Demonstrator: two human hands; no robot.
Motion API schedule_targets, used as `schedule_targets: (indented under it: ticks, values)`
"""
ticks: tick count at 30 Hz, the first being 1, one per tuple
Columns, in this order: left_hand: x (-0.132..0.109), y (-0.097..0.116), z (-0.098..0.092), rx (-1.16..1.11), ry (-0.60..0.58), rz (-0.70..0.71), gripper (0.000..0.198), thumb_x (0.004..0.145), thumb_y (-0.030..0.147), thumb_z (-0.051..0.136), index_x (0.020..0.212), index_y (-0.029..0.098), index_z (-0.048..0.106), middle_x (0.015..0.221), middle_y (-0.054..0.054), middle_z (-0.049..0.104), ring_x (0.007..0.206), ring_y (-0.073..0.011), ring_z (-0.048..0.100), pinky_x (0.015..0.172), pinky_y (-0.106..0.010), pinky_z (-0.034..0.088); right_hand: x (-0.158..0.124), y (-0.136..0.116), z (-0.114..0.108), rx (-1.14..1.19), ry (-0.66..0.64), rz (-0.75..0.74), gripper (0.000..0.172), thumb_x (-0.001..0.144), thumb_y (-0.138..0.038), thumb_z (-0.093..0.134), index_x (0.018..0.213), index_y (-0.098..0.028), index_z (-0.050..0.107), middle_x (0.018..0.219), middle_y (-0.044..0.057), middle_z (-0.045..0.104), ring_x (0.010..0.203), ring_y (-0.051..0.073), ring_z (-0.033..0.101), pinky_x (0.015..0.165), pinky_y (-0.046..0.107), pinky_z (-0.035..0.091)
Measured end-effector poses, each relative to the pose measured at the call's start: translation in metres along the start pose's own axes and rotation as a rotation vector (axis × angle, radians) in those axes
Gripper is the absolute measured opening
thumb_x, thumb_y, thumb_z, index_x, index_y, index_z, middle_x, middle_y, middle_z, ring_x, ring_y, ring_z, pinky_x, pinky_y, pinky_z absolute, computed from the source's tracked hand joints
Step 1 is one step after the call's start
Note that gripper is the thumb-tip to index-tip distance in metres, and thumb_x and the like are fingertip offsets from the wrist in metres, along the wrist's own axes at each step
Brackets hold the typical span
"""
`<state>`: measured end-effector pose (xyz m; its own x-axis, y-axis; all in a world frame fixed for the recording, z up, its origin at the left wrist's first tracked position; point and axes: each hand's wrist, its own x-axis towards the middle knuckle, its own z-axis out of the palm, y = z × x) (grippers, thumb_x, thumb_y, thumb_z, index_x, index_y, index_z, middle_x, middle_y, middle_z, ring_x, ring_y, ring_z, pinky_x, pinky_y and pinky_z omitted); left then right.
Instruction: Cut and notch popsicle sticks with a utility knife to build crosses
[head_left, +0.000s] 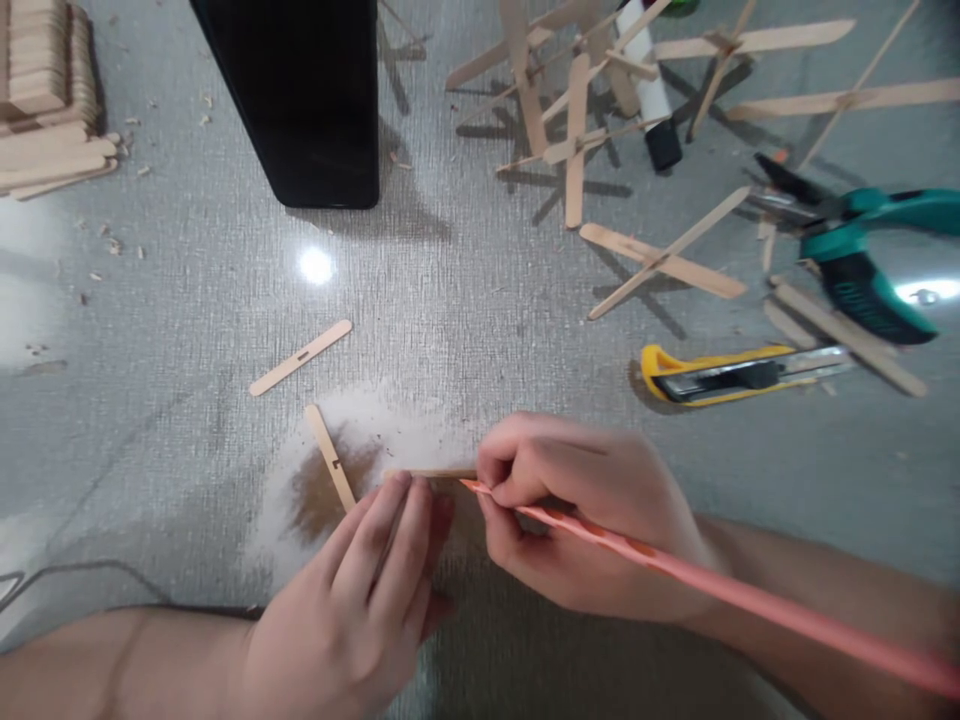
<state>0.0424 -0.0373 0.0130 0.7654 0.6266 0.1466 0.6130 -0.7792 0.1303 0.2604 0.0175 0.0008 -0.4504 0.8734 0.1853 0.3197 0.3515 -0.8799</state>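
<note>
My left hand is closed in a pinch on a thin wooden craft stick that lies level just above the grey table. My right hand grips a long orange tool like a pen, its tip touching the stick's right end. Two notched craft sticks lie close by: one just left of my left fingers, another farther up and left. Pale sawdust covers the table around the hands.
A yellow utility knife and teal-handled pliers lie at the right. Crossed-stick assemblies and a white tube with a black cap fill the top right. A black box stands at top centre, stacked sticks at top left.
</note>
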Motion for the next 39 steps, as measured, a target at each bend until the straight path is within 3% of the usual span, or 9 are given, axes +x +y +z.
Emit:
schedule_targets:
  ticks: [16,39]
  values:
    - [-0.0013,-0.0011,0.0024,-0.023,0.022,-0.002,0.038,0.095,0.024,0.059,0.116,-0.006,0.068,0.123,-0.023,0.069,0.112,-0.0385,0.068,0.089,-0.046,0.065,0.0036,-0.001,0.0071,-0.005,0.02,0.022,0.024,0.076,0.0,0.059,0.075,-0.021,0.046,0.074,-0.002,0.059,0.06,0.006,0.052,0.056,0.018,0.044]
    - [-0.0013,-0.0011,0.0005,-0.015,-0.003,0.002,0.037,0.098,0.025,0.057,0.118,-0.004,0.068,0.124,-0.02,0.07,0.115,-0.0379,0.067,0.091,-0.045,0.063,0.0012,-0.0008,0.0048,-0.009,0.025,0.028,0.025,0.075,0.0,0.058,0.073,-0.02,0.044,0.072,-0.002,0.058,0.06,0.006,0.05,0.056,0.017,0.043]
